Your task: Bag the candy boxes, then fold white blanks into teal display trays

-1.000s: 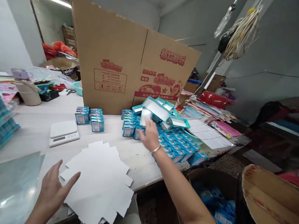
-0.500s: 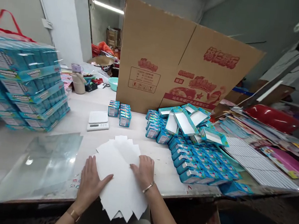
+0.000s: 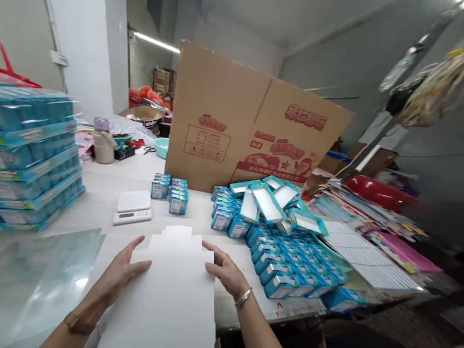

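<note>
A stack of white card sheets (image 3: 167, 304) with stepped far edges lies in front of me, its near end reaching past the bottom of the view. My left hand (image 3: 120, 267) is at the stack's left side, thumb over the top sheet and fingers along the edge. On the opposite side my right hand (image 3: 225, 271) has its thumb on the sheets and its fingers partly hidden behind their edge. Both hands hold the stack by its sides. A white digital scale (image 3: 133, 209) sits beyond my left hand.
Rows of small blue boxes (image 3: 289, 265) stand on the right, with open blue trays (image 3: 268, 201) piled behind. A large cardboard carton (image 3: 214, 96) rises at the back. Wrapped blue packs (image 3: 26, 156) are stacked left, beside clear plastic sheets (image 3: 47, 282).
The fanned, uneven sheets are now a neater stack, drawn closer to me. My hands have moved from lying on the sheets to their side edges. The view has tilted up.
</note>
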### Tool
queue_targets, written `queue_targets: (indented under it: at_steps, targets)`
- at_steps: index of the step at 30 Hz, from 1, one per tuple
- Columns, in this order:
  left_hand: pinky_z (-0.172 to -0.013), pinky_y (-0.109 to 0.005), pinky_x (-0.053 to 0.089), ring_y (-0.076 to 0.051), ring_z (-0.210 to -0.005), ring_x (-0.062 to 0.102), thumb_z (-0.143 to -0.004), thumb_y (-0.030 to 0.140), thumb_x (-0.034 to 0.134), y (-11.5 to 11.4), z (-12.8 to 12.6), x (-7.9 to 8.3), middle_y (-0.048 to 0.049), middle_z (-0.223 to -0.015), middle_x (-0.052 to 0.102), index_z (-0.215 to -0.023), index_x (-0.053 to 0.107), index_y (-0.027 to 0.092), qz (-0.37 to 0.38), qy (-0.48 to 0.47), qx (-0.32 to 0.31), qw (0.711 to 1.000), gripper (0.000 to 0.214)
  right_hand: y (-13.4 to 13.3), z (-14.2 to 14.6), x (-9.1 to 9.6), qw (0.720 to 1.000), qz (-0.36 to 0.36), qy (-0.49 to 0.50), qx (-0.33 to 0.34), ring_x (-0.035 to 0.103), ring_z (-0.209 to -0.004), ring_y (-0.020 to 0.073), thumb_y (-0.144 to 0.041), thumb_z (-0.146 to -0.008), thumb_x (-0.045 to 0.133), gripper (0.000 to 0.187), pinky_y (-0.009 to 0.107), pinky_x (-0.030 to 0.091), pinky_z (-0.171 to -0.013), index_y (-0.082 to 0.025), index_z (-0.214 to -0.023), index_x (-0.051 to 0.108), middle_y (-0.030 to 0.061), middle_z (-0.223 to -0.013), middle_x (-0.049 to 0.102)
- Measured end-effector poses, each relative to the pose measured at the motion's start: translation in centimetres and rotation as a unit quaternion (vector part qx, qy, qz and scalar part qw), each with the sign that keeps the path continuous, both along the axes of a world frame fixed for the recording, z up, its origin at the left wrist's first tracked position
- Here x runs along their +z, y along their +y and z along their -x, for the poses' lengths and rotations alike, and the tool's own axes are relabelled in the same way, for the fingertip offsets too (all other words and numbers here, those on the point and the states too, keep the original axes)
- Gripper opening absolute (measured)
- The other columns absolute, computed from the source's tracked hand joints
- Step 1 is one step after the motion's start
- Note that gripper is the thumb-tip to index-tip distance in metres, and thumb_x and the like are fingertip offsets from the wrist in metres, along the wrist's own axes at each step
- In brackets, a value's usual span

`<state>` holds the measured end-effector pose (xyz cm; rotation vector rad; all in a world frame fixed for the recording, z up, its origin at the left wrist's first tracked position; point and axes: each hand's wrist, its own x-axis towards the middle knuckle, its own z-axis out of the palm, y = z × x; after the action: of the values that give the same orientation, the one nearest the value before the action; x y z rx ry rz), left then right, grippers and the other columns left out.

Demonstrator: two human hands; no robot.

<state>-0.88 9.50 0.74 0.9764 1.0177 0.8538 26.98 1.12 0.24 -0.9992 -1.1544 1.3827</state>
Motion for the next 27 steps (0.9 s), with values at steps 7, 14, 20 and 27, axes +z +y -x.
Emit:
queue_targets:
  at_steps: [7, 14, 20, 27]
  targets:
    - [-0.080, -0.042, 0.055, -0.027, -0.092, 0.068, -0.070, 0.028, 0.068, -0.8, -0.8, -1.3, -0.0040, -0.116, 0.066, -0.140, 0.033, 0.037, 0.131, -0.224, -0.108, 0.960, 0.079, 2.9, 2.5, -4.2, 0.964, 0.032, 0.231, -0.126, 0.063, -0.075, 0.0196, -0.017, -0.063, 0.059, 0.047, 0.032, 0.046, -0.069, -0.023, -0.109, 0.052, 0.0027, -0.093, 0.069]
    - [-0.092, -0.037, 0.046, -0.028, -0.109, 0.057, -0.077, 0.046, 0.055, 0.2, -3.2, -2.9, -0.0015, -0.117, 0.064, -0.098, 0.067, 0.024, -0.064, 0.019, -0.067, 0.995, 0.033, 4.0, 3.0, -4.1, 0.982, 0.028, 0.065, -0.175, 0.050, -0.065, 0.0141, -0.021, -0.063, 0.050, 0.012, 0.024, 0.037, -0.061, -0.019, -0.072, 0.057, -0.0020, -0.072, 0.058]
    - [-0.097, -0.040, 0.039, -0.028, -0.106, 0.056, -0.073, 0.047, 0.054, 1.1, -7.5, -5.8, -0.0095, -0.102, 0.067, -0.084, 0.064, 0.017, -0.151, 0.050, 0.097, 0.983, 0.034, 6.3, 4.8, -6.2, 0.973, 0.032, -0.017, -0.227, 0.054, -0.086, 0.0183, -0.043, -0.073, 0.053, 0.025, 0.028, 0.041, -0.079, -0.020, -0.083, 0.055, 0.0013, -0.085, 0.058]
    - [-0.086, -0.039, 0.046, -0.024, -0.096, 0.062, -0.078, 0.046, 0.056, 1.0, -8.1, -6.9, -0.0113, -0.105, 0.068, -0.128, 0.045, 0.015, -0.103, -0.041, 0.140, 0.984, 0.060, 7.7, 6.5, -6.7, 0.954, 0.012, -0.153, -0.259, 0.053, -0.074, 0.0179, -0.063, -0.081, 0.041, 0.047, 0.028, 0.043, -0.072, -0.019, -0.070, 0.055, 0.0028, -0.071, 0.057]
